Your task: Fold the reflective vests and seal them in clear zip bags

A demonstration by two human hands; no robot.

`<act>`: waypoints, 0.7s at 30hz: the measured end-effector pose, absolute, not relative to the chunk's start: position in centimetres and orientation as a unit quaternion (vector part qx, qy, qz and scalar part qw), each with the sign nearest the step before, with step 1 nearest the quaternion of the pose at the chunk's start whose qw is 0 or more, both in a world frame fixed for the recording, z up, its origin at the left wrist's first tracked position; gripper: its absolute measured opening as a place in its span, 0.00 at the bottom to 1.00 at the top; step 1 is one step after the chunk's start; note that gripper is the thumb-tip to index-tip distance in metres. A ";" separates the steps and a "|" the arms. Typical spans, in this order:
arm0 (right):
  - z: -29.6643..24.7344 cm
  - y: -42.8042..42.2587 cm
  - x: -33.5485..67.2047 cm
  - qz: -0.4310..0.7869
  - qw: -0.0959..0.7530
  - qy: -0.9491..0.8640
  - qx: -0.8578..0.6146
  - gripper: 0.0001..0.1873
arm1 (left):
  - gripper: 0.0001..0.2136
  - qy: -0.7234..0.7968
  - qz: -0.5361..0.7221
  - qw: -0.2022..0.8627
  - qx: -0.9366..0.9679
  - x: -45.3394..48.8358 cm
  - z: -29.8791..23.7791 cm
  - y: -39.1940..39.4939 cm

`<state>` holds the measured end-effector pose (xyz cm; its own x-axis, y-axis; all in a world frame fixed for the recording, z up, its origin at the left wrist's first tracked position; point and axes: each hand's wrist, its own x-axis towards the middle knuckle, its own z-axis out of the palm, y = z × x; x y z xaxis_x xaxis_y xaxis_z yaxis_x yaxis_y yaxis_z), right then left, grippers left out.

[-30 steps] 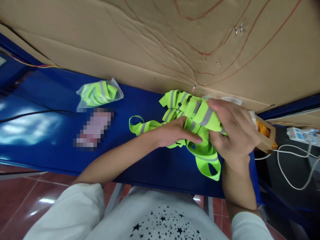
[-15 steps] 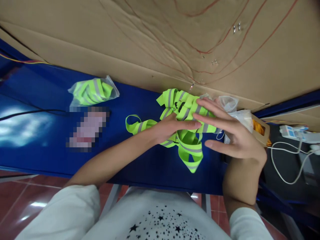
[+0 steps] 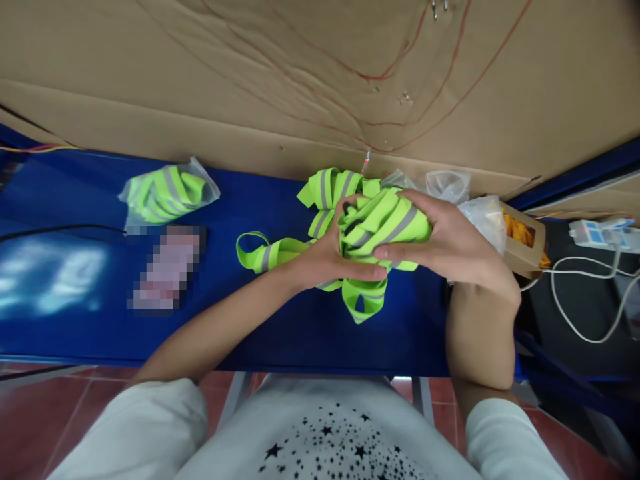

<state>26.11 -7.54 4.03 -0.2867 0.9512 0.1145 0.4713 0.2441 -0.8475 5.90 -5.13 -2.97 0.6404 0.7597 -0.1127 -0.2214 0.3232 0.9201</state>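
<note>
"Wearing a white shirt [image 3: 320, 447] scattered with black stars, someone is at the blue worktop [image 3: 280, 333]."

"What's nearest on it?"

"A lime-green loop [image 3: 365, 288] with a grey stripe, drooping just this side of the hands."

"And how are the fingers placed?"

"Both sets are curved around a crumpled lime-green bundle [image 3: 385, 227]. The left hand [image 3: 327, 257] has its thumb laid along the near side, its other fingers mostly hidden behind the cloth. The right hand [image 3: 443, 243] cups the opposite end, thumb pressed to the near face, fingers over the far side."

"So the bundle's between them?"

"Yes, over the worktop. Whether it's lifted or resting on the strips underneath, I can't tell."

"Off to the left?"

"A striped band [image 3: 283, 253] curls out past the left wrist. Well apart from that lies a pixelated pinkish rectangle [image 3: 170, 267]."

"Farther back?"

"More striped strips [image 3: 330, 189] just beyond the left hand, and a clear bag [image 3: 167, 193] of lime-green fabric well over to the left. Past the right hand, crumpled plastic bags [image 3: 485, 220] beside a brown carton [image 3: 521, 259] showing something orange inside."

"And behind everything?"

"A cardboard panel [image 3: 225, 120] with thin red wires [image 3: 373, 79] looping across it."
</note>
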 end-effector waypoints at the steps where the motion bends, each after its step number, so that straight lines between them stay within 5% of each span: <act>1: 3.8 -7.4 26.1 0.351 0.352 -0.700 -0.513 0.28 | 0.47 0.283 0.341 0.759 0.477 6.4 -3.4 -5.3; 6: 3.0 -6.8 25.7 0.386 0.475 -0.607 -0.506 0.28 | 0.39 0.328 0.465 0.617 0.544 8.0 -4.8 -6.0; 10: 2.8 -6.4 25.4 0.474 0.521 -0.538 -0.463 0.29 | 0.24 0.386 0.447 0.540 0.600 7.8 -4.2 -6.3; 14: 2.7 -6.3 26.0 0.480 0.537 -0.530 -0.448 0.27 | 0.18 0.360 0.420 0.616 0.561 7.5 -3.6 -6.6; 21: 3.7 -7.7 27.6 0.280 0.498 -0.622 -0.536 0.28 | 0.17 0.284 0.240 0.790 0.487 6.8 -2.5 -6.0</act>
<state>27.61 -7.70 3.74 0.0711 0.9447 0.3200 0.3873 0.2695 -0.8817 6.81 -6.04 -2.54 0.7231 0.6564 -0.2151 -0.1021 0.4095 0.9066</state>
